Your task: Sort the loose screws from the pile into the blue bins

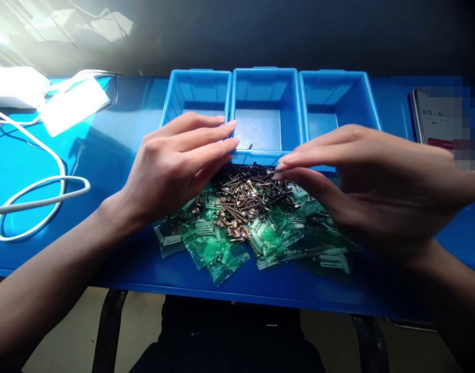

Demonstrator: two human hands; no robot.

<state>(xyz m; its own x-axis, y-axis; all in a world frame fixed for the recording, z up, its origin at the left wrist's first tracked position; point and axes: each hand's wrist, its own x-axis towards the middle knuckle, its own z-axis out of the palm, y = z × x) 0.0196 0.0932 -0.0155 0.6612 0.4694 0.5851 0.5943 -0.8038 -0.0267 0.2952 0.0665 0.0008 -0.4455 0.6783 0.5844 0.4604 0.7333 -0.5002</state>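
My right hand (380,181) pinches a small dark screw (274,171) between thumb and fingertips, just in front of the middle bin's near rim. My left hand (175,160) is stretched out with its fingers extended, their tips by the front corner between the left and middle bins; its thumb is mostly hidden. Beneath both hands lies a heap of loose screws (241,202), some dark and some brassy. Green clear plastic packets (214,243) holding pale plugs lie around and under the heap. A single screw (250,146) shows inside the middle blue bin (289,114).
Flanking the middle bin are a left blue bin (200,77) and a right blue bin (334,80). White cables (58,197) and a white block (74,106) occupy the left side. A phone (433,116) showing a timer is at the right. The blue table's (260,295) front edge runs near my lap.
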